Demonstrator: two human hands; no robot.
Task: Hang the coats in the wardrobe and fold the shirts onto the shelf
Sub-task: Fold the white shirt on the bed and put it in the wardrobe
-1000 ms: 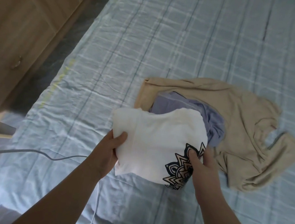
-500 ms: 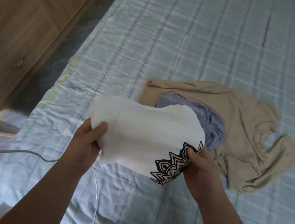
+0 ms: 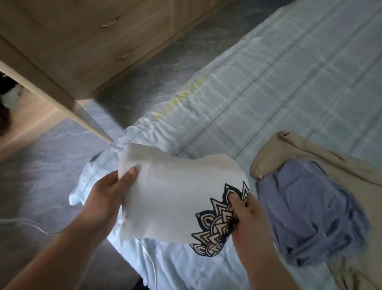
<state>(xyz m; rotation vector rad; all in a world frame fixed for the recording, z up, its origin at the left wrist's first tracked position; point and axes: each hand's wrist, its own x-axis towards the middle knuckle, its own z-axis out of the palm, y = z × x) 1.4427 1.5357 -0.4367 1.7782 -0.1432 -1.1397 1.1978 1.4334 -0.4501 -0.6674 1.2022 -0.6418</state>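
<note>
Bare forearms and hands (image 3: 109,197), no sleeves showing

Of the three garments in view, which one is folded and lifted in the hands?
The white shirt with the dark mandala print: folded, gripped by left hand and right hand. The purple garment and beige garment lie crumpled on the bed.

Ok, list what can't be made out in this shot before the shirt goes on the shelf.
- Wardrobe: head view; the interior at far left is dark and blurred, so no shelf can be made out.
- Folded white shirt: its underside and the fingers beneath are hidden by the cloth.
- Beige garment: cut off by the right edge, partly covered by the purple garment.
- White cable: both ends out of sight.
</note>
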